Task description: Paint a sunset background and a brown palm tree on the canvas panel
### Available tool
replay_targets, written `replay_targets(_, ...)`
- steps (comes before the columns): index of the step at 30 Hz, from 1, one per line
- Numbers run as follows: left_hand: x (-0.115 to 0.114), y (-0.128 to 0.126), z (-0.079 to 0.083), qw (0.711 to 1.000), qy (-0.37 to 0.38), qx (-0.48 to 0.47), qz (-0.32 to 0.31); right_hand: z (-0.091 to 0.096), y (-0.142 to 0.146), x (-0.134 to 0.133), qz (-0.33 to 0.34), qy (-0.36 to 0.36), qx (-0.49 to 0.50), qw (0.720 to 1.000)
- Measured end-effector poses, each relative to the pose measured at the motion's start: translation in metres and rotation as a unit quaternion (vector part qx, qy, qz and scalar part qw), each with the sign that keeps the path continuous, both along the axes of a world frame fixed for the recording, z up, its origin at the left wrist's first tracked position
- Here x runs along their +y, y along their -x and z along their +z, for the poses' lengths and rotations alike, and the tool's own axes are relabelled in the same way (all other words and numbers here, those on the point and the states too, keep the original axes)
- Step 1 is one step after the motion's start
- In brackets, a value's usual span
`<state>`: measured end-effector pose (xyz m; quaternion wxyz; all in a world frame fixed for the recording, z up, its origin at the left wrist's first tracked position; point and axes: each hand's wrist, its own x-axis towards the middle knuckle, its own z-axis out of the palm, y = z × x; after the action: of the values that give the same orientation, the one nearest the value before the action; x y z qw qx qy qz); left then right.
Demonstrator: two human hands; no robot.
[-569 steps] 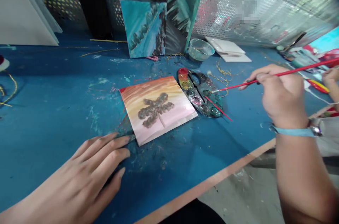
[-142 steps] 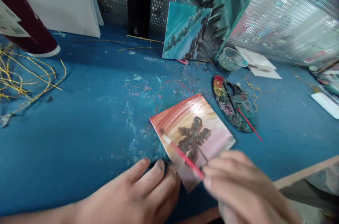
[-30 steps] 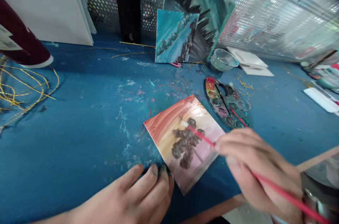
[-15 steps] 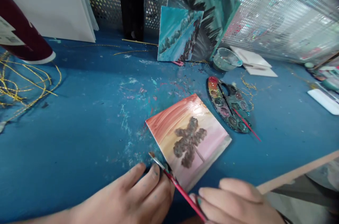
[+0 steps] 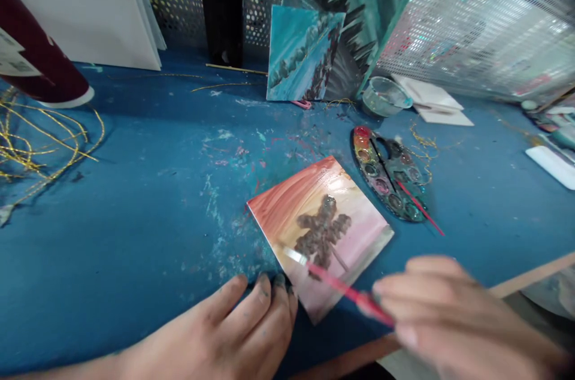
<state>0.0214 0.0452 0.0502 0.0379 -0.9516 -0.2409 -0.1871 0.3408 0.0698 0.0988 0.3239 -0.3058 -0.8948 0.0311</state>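
A small square canvas (image 5: 287, 203), painted orange to pink with a dark tree shape, lies flat on the blue table (image 5: 148, 200). My left hand (image 5: 229, 335) rests flat with fingers stretched out, the fingertips touching the canvas's near left edge. My right hand (image 5: 453, 323), blurred, is closed on a thin red paintbrush (image 5: 341, 287). The brush's pale tip sits on the canvas just left of the tree's base.
A paint palette (image 5: 389, 173) with a second red brush lies right of the canvas. Behind stand teal paintings (image 5: 303, 53), a plastic cup (image 5: 384, 96), white canvases (image 5: 90, 8), a black phone (image 5: 221, 5) and a perforated metal screen (image 5: 471, 14). Gold wire (image 5: 40, 140) and a dark red cylinder (image 5: 40, 65) sit at left.
My right hand has swung the brush from beside my left fingertips up onto the canvas's lower left. My left hand stays put.
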Motion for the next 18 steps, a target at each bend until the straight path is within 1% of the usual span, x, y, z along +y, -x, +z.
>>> replay_targets(2, 0.000, 0.001, -0.001, 1.000, -0.003, -0.011, -0.006, -0.001, -0.004, 0.013, -0.016, -0.034, 0.032, 0.999)
replay_targets(3, 0.000, 0.001, -0.002, 1.000, -0.004, -0.016, -0.005, -0.002, -0.005, 0.022, -0.041, -0.057, 0.030, 0.997)
replay_targets(5, 0.000, 0.001, -0.003, 1.000, -0.008, -0.019, -0.005, -0.002, -0.001, 0.035, -0.090, -0.088, -0.005, 0.992)
replay_targets(6, 0.001, 0.001, -0.002, 1.000, -0.011, -0.022, -0.007, 0.000, 0.003, 0.038, -0.090, -0.094, -0.020, 0.991)
replay_targets(8, 0.002, 0.000, -0.002, 1.000, -0.011, -0.019, -0.006, 0.004, 0.012, 0.035, -0.036, -0.078, -0.042, 0.995)
replay_targets(10, 0.002, -0.001, -0.001, 1.000, -0.009, -0.015, -0.004, 0.007, 0.017, 0.028, 0.036, -0.047, -0.044, 0.997)
replay_targets(11, 0.002, -0.002, -0.001, 1.000, -0.009, -0.015, -0.002, 0.008, 0.017, 0.026, 0.061, -0.039, -0.038, 0.997)
replay_targets(12, 0.002, -0.002, -0.001, 1.000, -0.011, -0.014, -0.002, 0.008, 0.014, 0.026, 0.067, -0.040, -0.029, 0.996)
replay_targets(13, 0.002, -0.002, -0.002, 1.000, -0.019, -0.018, -0.003, 0.007, 0.010, 0.029, 0.051, -0.053, -0.018, 0.997)
replay_targets(14, 0.002, -0.002, -0.002, 1.000, -0.023, -0.017, -0.005, 0.004, 0.005, 0.034, 0.020, -0.075, -0.009, 0.997)
replay_targets(16, 0.002, -0.001, -0.004, 0.999, -0.031, -0.019, -0.004, -0.002, -0.005, 0.047, -0.084, -0.118, -0.020, 0.989)
replay_targets(17, 0.002, -0.001, -0.004, 0.999, -0.034, -0.019, -0.004, -0.005, -0.007, 0.052, -0.132, -0.130, -0.042, 0.982)
replay_targets(18, 0.002, -0.001, -0.005, 0.999, -0.035, -0.019, -0.003, -0.006, -0.007, 0.055, -0.163, -0.136, -0.062, 0.975)
